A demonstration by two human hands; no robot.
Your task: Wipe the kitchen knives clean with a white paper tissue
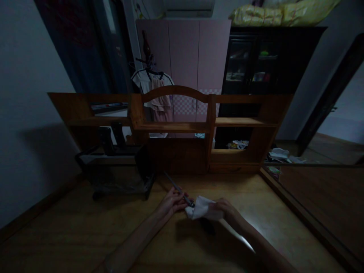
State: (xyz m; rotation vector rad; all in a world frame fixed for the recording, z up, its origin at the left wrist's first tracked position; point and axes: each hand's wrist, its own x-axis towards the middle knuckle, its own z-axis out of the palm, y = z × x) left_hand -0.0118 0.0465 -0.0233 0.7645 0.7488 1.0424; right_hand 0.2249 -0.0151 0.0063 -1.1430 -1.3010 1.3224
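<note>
My left hand [172, 203] is closed around a long, thin-bladed knife [176, 187], its tip slanting up and away to the left. The fingers grip it along the lower part of the blade. In my right hand [227, 210] is a crumpled white cloth [203, 207], bunched against the knife's near end and hiding part of it. Below the cloth shows a dark shape [209, 226], perhaps the handle; the dim light leaves this unclear. Both hands are above the wooden tabletop [159, 242].
A black rack [113, 170] with black upright handles stands at the left on the tabletop. Behind runs a wooden shelf unit [173, 127] with compartments. Further back are a pink wardrobe [183, 57], hanging clothes [153, 85] and a dark cabinet [290, 60]. A raised wooden edge [295, 206] bounds the right side.
</note>
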